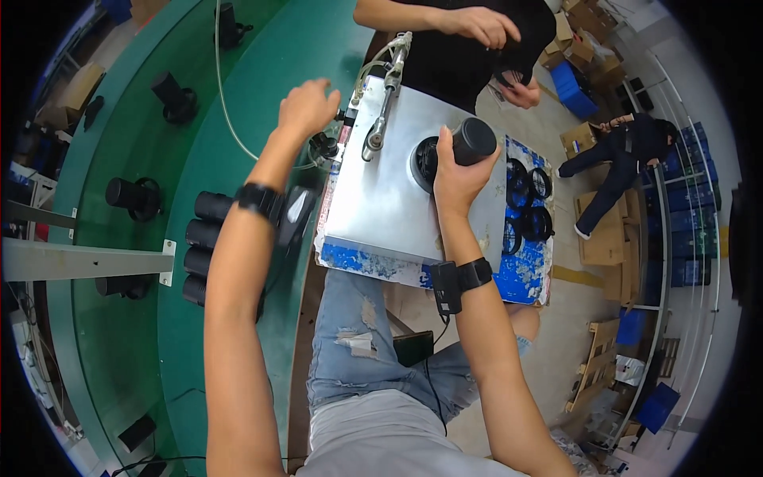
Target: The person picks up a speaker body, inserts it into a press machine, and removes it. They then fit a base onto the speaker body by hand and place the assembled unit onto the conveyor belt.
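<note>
I see the black cylindrical part (470,141) just right of the frame's centre, clamped in my right hand (455,176), whose fingers wrap its lower side while its capped end points up and to the right. Its long axis tilts that way, and its near end sits against the round black fixture (424,161) on the metal plate (373,207), so the part lies right at the fixture, touching or nearly so; I cannot tell which. The right hand is plainly the nearer one. My left hand (307,107) is up and to the left, fingers curled loosely together and holding nothing that I can make out, just above a small black fitting (323,146) at the plate's left edge. A pneumatic tool with hoses (385,95) lies along the plate's upper part. The plate rests on a blue, paint-worn worktop (524,270), with black rings (528,199) to its right. Further left, more black cylinders (208,238) lie in a row on the green conveyor (143,262). Another person's hands (485,28) are at the top of the frame.
</note>
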